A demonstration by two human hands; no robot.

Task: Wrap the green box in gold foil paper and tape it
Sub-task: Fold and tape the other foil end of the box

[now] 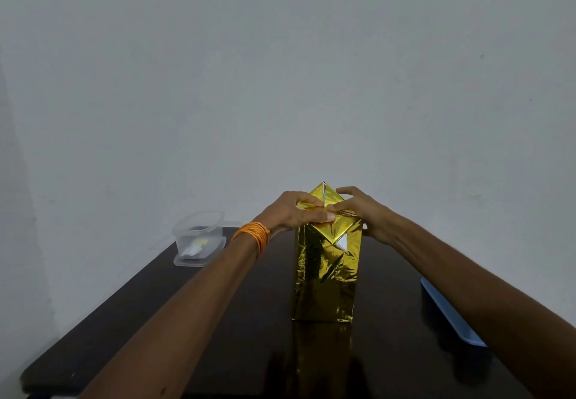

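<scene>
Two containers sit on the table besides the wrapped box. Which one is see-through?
The clear plastic tub at the far left corner of the table; small items show through its walls. The other, a blue tray at the right edge, is opaque.

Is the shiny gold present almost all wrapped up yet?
Nearly. The gold foil already covers every side of the upright box; no green shows. Right now the left hand and right hand are pressing the top flaps down. One pointed flap stands up, and I see no tape on top.
</scene>
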